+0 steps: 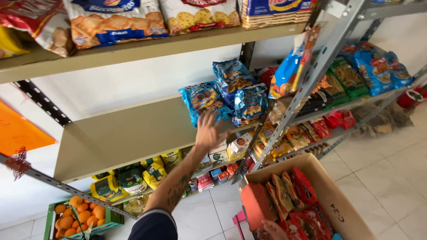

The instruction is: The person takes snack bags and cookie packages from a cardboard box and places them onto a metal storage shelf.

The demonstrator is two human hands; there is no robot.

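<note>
Hands: we have our left hand (209,131) raised to the middle shelf (120,133), fingers spread and loose, palm toward the blue biscuit packs (231,95), fingertips just at the nearest pack but gripping nothing that we can see.
Right hand: our right hand (272,230) shows only in part at the bottom edge, lying in the cardboard box (338,200) on the red snack packets (298,200); we cannot tell whether it pinches one.
Blue packs: a small pile stands at the right end of the beige shelf, close to the slanted metal upright (307,84).
Box: open, below the shelf and to the right, packets standing on edge inside.
Below: yellow and green bags (133,178) sit on the lower shelf, and a green crate of oranges (75,215) stands on the tiled floor (382,164).
Above: biscuit bags (115,22) line the top shelf.
</note>
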